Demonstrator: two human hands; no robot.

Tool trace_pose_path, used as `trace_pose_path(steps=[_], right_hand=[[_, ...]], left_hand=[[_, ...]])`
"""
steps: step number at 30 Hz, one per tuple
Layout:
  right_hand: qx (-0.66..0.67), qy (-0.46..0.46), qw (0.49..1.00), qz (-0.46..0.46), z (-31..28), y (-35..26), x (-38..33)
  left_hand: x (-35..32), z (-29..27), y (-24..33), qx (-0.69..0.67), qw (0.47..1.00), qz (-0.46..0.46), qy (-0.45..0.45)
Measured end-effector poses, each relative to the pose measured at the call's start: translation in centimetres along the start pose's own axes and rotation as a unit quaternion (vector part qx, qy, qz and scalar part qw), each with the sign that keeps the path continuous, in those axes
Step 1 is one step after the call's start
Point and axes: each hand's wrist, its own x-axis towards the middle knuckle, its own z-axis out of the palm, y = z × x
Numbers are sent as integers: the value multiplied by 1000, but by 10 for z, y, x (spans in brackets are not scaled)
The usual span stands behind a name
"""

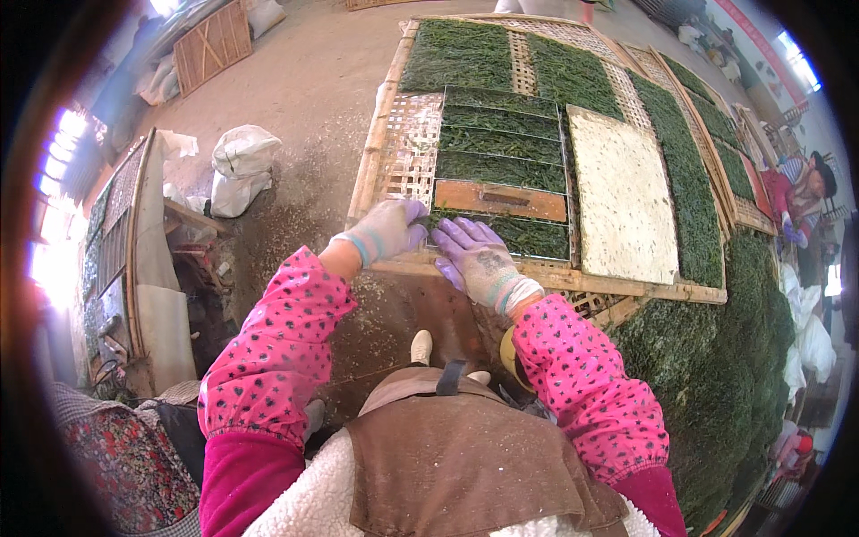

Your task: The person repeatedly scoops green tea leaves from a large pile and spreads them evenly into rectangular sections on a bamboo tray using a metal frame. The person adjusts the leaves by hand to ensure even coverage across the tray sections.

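A thin metal frame with crossbars (pixel 501 157) lies over a layer of dark green, stringy plant matter (pixel 528 234) on a slatted bamboo rack (pixel 407 148). My left hand (pixel 386 231), in a purple-and-white glove, is at the frame's near left corner, its thumb and fingers apart. Beside it, my right hand (pixel 481 266) wears a matching glove and rests its outstretched fingers on the greens at the frame's near edge. Within the frame, just beyond my hands, sits a flat wooden block with a raised grip (pixel 506 199). A speckled white board (pixel 624 197) lies to the right.
A large heap of the same greens (pixel 707 349) lies right of the rack. Another loaded rack (pixel 693 107) stands beyond, near a person in a dark cap (pixel 810 183). White sacks (pixel 243 170) sit on the floor at left, by an upright rack (pixel 121 242).
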Motion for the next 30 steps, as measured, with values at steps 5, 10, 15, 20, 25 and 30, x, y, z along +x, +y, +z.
trace_pose_path(steps=[5, 10, 15, 20, 25, 30], right_hand=[[-29, -42, 999, 9, -12, -4, 2], [-16, -129, 990, 55, -15, -4, 3], [-10, -93, 993, 69, -12, -10, 4], [119, -35, 992, -4, -49, 7, -4], [79, 92, 988, 95, -64, 30, -8], [127, 96, 987, -9, -65, 37, -35]], left_hand=[[14, -26, 54, -51, 998, -2, -41], [6, -36, 101, -73, 992, 96, 31], [0, -16, 70, -60, 984, 57, 156], [16, 31, 31, 201, 967, 23, 156], [21, 49, 23, 200, 965, -1, 172], [16, 48, 28, 22, 944, 81, 318]])
